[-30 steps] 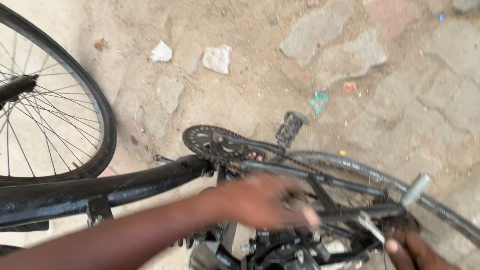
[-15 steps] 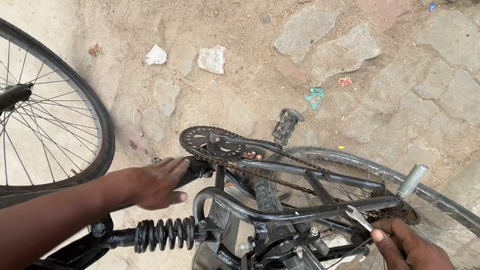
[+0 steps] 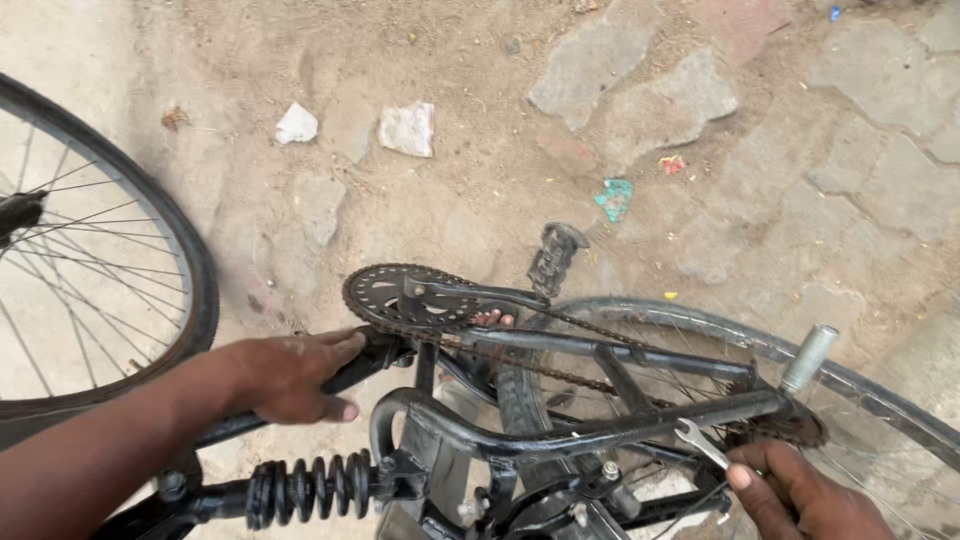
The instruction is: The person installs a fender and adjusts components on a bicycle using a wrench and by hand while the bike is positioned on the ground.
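No signs or screens show. Only litter lies on the dirt ground: a crumpled white wrapper [image 3: 296,123] and just right of it a flattened white packet [image 3: 407,128], both at upper left; farther right, a torn teal wrapper scrap [image 3: 614,198] and a small red-and-white scrap [image 3: 672,164] near the stones.

Crumpled white paper scraps [image 3: 406,128] litter a dusty stone-paved ground [image 3: 620,80]. A teal wrapper [image 3: 614,198] lies nearby.
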